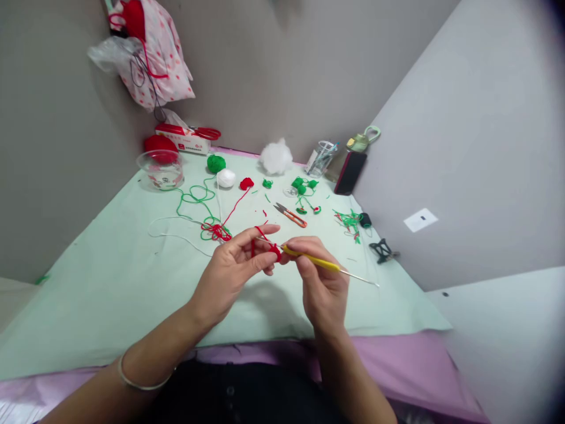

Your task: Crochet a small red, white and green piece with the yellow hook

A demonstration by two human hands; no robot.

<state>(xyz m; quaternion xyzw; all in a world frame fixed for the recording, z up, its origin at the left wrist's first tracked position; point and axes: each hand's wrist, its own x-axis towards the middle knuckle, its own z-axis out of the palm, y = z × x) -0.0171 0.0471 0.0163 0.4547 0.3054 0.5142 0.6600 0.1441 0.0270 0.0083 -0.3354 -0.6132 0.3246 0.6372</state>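
A small red crocheted piece is pinched between the thumb and fingers of my left hand, and red yarn loops over its raised index finger. My right hand grips a crochet hook with a yellow handle like a pen. The hook's tip meets the red piece, while its bare metal end points to the right. Beyond my hands lies a tangle of red yarn, with a strand running to a small red ball. Orange-handled thread snips rest just past my fingers.
Green yarn, white yarn and stuffing sit farther back. A clear bowl stands back left. At the right are a cup, a phone, yarn scraps and a black stand. Walls border the table.
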